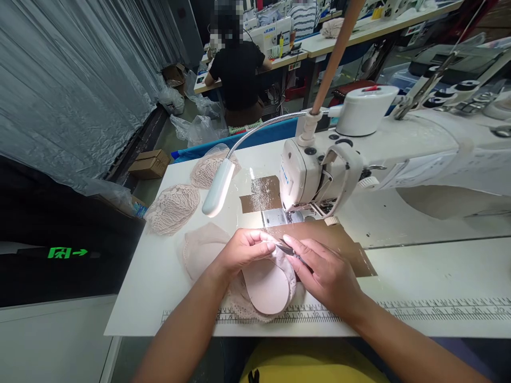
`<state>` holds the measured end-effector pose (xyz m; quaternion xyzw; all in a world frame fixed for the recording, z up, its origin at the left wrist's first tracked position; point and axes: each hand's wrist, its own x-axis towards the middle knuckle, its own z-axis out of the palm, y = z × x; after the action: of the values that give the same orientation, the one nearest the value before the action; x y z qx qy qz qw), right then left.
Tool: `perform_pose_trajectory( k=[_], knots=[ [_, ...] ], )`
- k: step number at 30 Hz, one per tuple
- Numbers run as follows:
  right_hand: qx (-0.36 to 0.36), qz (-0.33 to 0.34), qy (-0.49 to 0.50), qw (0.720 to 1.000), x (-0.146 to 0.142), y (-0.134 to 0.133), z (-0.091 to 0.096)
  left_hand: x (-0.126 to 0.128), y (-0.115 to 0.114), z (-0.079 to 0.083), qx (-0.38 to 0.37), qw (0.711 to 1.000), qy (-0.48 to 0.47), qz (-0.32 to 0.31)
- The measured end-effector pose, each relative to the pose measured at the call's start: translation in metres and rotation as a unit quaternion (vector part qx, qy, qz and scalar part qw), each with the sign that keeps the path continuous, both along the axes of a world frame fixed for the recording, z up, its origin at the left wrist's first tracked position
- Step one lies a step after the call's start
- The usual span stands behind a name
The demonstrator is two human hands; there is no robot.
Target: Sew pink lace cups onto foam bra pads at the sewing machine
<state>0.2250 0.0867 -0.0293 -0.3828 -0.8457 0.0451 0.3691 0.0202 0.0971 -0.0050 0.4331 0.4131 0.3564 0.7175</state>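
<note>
Between my hands lies a pale pink bra cup (267, 287) with lace along its edge, resting on the table in front of the sewing machine. My left hand (249, 247) is closed, pinching the upper edge of the cup between thumb and fingers. In my right hand (325, 268) is a pair of small dark thread snips (286, 248), its tips at the edge by my left fingertips. Whether a thread lies between the blades is too small to tell. Sheer beige fabric (205, 247) spreads out to the left under my left wrist.
The white sewing machine (303, 175) stands just beyond my hands, its needle area over a metal plate (274, 217). A lamp (219, 189) on a bendy neck hangs low at left. Two lace cups (173, 209) lie at the table's left. A ruler strip (439, 308) runs along the front edge. Another person (237, 74) sits ahead.
</note>
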Motion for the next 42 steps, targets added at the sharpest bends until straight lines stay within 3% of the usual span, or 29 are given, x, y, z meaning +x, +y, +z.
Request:
perform_pose_trajectory(
  k=[36,42],
  knots=[
    [0.047,0.001,0.0,0.999,-0.0037,0.0004,-0.0023,0.0039,-0.0006,0.0044,-0.004,1.0,-0.007,0.012],
    [0.04,0.046,0.006,0.998,-0.0032,0.0012,-0.0008,0.005,-0.0006,0.0025,0.01,1.0,-0.01,0.003]
  ],
)
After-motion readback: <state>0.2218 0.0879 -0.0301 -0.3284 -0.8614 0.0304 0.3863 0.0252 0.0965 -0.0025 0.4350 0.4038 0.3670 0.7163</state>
